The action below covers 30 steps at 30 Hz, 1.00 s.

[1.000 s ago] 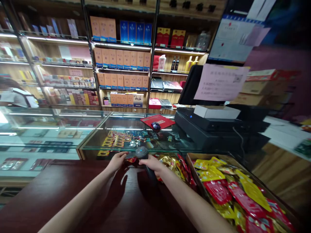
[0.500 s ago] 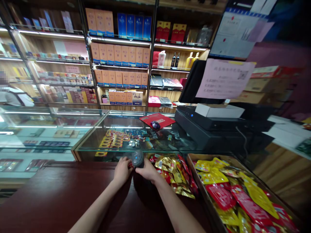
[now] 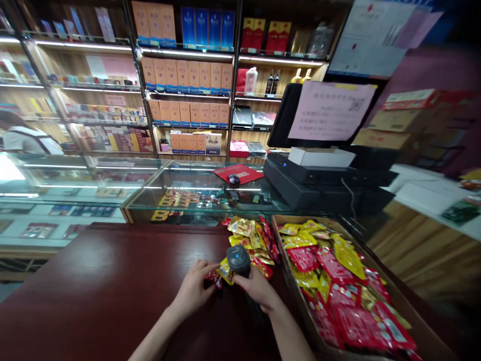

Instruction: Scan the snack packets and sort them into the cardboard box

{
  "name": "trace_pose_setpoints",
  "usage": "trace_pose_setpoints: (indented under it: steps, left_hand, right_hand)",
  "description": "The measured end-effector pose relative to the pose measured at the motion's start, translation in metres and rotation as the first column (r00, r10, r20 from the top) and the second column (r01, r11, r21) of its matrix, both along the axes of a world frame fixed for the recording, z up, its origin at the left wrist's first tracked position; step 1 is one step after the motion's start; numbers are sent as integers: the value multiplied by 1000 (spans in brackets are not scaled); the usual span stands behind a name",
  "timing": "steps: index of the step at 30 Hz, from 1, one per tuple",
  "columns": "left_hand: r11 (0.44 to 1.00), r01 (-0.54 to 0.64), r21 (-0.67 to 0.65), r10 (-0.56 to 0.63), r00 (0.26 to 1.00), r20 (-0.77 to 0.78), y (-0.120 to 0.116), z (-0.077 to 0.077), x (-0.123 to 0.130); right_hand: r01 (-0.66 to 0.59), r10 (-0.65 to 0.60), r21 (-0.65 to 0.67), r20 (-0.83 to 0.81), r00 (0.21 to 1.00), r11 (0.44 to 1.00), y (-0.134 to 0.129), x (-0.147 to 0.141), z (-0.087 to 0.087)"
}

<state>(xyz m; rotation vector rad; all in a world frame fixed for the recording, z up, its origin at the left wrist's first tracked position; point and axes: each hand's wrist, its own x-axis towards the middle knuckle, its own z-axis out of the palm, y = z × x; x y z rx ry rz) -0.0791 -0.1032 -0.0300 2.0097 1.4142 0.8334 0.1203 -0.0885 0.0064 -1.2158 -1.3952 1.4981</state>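
My right hand (image 3: pixel 257 290) is wrapped round a dark handheld scanner (image 3: pixel 238 256), whose rounded head shows a small blue light. Just left of it, my left hand (image 3: pixel 196 287) pinches a small shiny packet (image 3: pixel 213 279), red where it shows at the fingers. A yellow packet (image 3: pixel 226 271) lies between the two hands, touching or close to both. Beyond the scanner, gold and red packets (image 3: pixel 244 228) form a loose pile on the dark red table (image 3: pixel 112 281). At the right, an open cardboard box (image 3: pixel 287 281) holds several red and yellow packets.
A glass display counter (image 3: pixel 180 175) stands behind the table, with a red mat (image 3: pixel 248 173) and a mouse (image 3: pixel 233 179) on it. At the right are a monitor (image 3: pixel 281 118) and a black machine (image 3: pixel 300 183). Stocked shelves line the back; a person (image 3: pixel 28 139) is at the far left.
Both hands and the scanner have come nearer and to the right, beside the packet pile. A yellow packet now shows between the hands. The view has shifted, so more of the table and box is seen.
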Motion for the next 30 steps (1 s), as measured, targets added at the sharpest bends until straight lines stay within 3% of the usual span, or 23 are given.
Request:
trace_pose_setpoints:
  steps: [3,5,8,11,14,17,18,20,22,23,28,30]
  left_hand:
    - [997,-9,-81,21,988,155,-7,-1,-3]
    - [990,-115,-85,130,973,189,-4,-3,-10]
    - [936,-339,-94,349,929,126,4,-6,-18]
    - [887,-430,-170,437,899,2,12,-8,-17]
    - [885,-393,-250,405,914,-6,17,-8,-10]
    - [887,-309,-343,398,889,228,18,-8,-4]
    - [881,-270,-389,415,837,357,18,-8,-2]
    - [861,-155,-485,454,665,593,18,-5,-1]
    - [834,-30,-551,486,513,708,22,1,-3]
    - [822,23,-569,491,479,728,25,5,-5]
    - [767,151,-623,476,518,711,57,29,-16]
    - [754,161,-637,467,551,692,75,37,-17]
  right_hand:
    - [18,-18,-14,-32,999,1000,-15,12,4]
    - [30,-31,-23,-36,999,999,-23,18,8]
    - [47,-47,-25,-23,999,999,-33,21,13]
    - [-5,3,-59,-33,999,998,-37,17,13]
    - [-77,67,-124,-81,994,989,-38,6,9]
    - [-67,36,-196,-157,987,978,-37,-6,3]
    - [-56,14,-222,-187,982,974,-36,-9,2]
    - [-40,-23,-252,-243,970,967,-36,-13,1]
    - [-48,-18,-241,-265,964,969,-35,-14,3]
    - [-55,-3,-223,-254,967,973,-34,-15,5]
    - [-25,18,-76,-89,996,997,-33,-17,17]
    - [-25,20,-90,-49,999,996,-34,-19,19]
